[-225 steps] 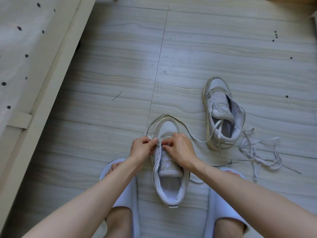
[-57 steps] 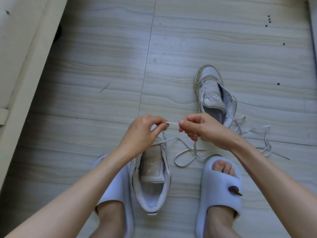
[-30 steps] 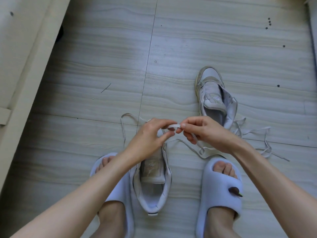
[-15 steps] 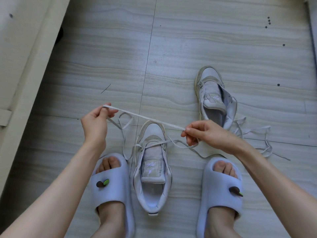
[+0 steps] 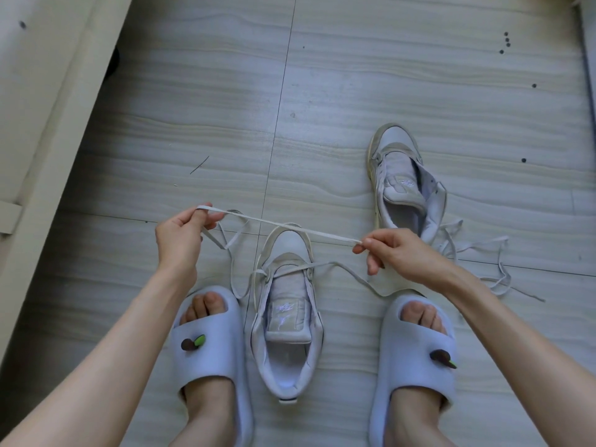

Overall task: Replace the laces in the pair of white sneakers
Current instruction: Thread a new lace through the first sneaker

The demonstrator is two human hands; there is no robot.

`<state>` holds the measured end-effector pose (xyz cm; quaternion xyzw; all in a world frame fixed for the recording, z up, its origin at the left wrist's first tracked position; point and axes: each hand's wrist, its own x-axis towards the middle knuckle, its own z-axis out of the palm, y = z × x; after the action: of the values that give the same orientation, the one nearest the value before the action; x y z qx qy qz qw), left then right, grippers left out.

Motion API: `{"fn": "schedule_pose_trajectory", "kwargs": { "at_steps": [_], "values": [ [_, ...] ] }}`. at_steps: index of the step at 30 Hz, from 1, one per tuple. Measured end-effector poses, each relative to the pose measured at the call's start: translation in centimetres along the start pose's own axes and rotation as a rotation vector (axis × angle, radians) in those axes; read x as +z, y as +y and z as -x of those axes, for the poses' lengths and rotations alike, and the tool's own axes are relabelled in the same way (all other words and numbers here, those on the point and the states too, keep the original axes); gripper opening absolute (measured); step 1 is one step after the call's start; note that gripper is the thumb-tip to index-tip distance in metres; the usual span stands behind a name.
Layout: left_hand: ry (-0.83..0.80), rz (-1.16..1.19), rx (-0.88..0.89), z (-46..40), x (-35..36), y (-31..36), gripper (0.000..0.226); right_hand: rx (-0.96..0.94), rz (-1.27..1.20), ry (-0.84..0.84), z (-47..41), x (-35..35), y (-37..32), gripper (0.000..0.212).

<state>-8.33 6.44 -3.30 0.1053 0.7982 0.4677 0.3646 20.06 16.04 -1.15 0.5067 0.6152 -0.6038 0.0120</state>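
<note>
The left hand (image 5: 180, 238) pinches one end of a flat white shoelace (image 5: 283, 226) between thumb and fingers, and the right hand (image 5: 395, 254) pinches the same lace farther along, thumb against forefinger with the other fingers curled under. Between the 2 hands the lace runs taut, in a straight line above the toe of the near sneaker (image 5: 287, 317). From each hand the rest of the lace drops slack to the floor (image 5: 354, 91) and leads to the lowest eyelets of this sneaker, where 1 span crosses just below the toe cap. The upper eyelets hold no lace, and the tongue lies flat and exposed.

The near sneaker stands upright on the grey tiled floor, toe pointing away, between 2 pale blue slides: the left slide (image 5: 209, 346) and the right slide (image 5: 416, 353), each worn on a bare foot.

The second sneaker (image 5: 403, 182) lies farther away to the right, unlaced and leaning open. A loose lace (image 5: 493, 272) lies tangled on the floor just beside its heel. A pale wooden furniture frame (image 5: 48, 124) borders the floor on the left.
</note>
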Motion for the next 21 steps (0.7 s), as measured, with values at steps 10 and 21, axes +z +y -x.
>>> {"fn": "schedule_pose_trajectory", "kwargs": {
  "at_steps": [10, 21],
  "values": [
    [0.130, -0.061, -0.033, -0.9, -0.7, -1.2, 0.022, 0.091, -0.058, -0.094, 0.7, -0.3, 0.3, 0.033],
    [-0.561, -0.690, 0.793, 5.8, 6.2, -1.2, 0.049, -0.002, -0.288, -0.191, 0.7, 0.6, -2.4, 0.029]
  ]
}}
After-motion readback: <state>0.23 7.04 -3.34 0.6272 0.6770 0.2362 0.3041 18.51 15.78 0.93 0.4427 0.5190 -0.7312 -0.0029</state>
